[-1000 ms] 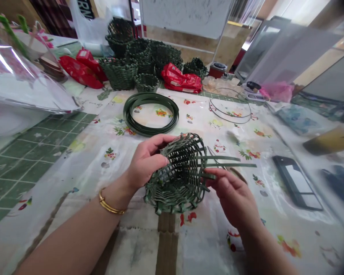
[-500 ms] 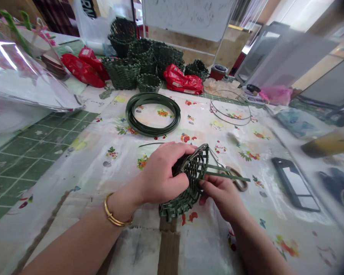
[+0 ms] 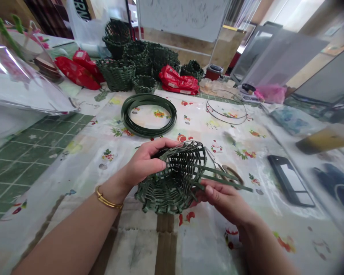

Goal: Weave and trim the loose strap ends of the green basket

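Between my hands, just above the table, is a dark green woven basket (image 3: 172,183), tilted so that its hollow inside faces me. My left hand (image 3: 147,160) grips its left rim, thumb over the edge and fingers mostly hidden behind. At the basket's right side my right hand (image 3: 218,194) pinches a green strip at the weave, thumb against fingers. Loose flat green strips (image 3: 232,181) stick out to the right above that hand. Scissors (image 3: 231,175) lie on the table behind them, partly covered by the strips.
A coil of green strip (image 3: 125,114) lies beyond the basket, with thin wire loops (image 3: 226,118) farther right. Finished-looking woven baskets (image 3: 117,74) and red packets (image 3: 177,80) stand at the back. A phone (image 3: 291,179) lies at right, a shiny clear plastic cover (image 3: 23,84) at left.
The basket has turned and opened toward me, so its inside now shows. My left hand has shifted left with the rim; my right hand stays at the strips.
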`<state>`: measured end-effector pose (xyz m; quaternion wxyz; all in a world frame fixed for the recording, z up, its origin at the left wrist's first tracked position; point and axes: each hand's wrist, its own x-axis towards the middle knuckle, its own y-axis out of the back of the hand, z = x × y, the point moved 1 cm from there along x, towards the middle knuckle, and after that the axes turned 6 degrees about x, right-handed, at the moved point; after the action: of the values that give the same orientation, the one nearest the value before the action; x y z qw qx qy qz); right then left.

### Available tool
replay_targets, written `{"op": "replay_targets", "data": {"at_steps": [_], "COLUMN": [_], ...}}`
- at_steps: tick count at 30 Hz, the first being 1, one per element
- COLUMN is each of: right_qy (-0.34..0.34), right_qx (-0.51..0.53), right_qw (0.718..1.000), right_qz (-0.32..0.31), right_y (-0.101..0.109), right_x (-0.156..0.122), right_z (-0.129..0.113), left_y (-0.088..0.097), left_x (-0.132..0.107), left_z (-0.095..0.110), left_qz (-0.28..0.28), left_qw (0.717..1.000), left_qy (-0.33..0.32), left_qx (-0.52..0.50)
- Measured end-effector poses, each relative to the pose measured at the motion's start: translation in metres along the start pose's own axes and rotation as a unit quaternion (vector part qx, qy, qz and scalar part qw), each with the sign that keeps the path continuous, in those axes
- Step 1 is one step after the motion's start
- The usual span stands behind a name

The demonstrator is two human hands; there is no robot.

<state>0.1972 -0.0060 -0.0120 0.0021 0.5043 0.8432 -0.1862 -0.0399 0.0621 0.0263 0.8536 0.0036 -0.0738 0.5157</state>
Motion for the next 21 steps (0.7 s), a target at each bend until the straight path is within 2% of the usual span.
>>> {"op": "replay_targets", "data": {"at_steps": [6, 12, 16, 21], "right_qy": [-0.028, -0.049, -0.047, -0.048], "right_qx": [-0.058, -0.033, 0.002, 0.010], "right_qw": [0.998, 0.997, 0.996, 0.996], "right_qz": [-0.021, 0.040, 0.073, 0.075], "right_y": [-0.010, -0.017, -0.019, -0.020], "right_x": [0.003, 0.004, 0.006, 0.008], "right_z": [0.000, 0.003, 0.005, 0.006], "left_y": [-0.001, 0.002, 0.001, 0.000], "left_x": [0.000, 0.001, 0.001, 0.002], "left_z": [0.002, 0.001, 0.001, 0.001], "left_qz": [-0.040, 0.009, 0.014, 0.008], "left_qw": [0.998, 1.000, 0.999, 1.000], "left_qy": [-0.051, -0.009, 0.010, -0.007], "left_qx": [0.013, -0.017, -0.042, -0.027]}}
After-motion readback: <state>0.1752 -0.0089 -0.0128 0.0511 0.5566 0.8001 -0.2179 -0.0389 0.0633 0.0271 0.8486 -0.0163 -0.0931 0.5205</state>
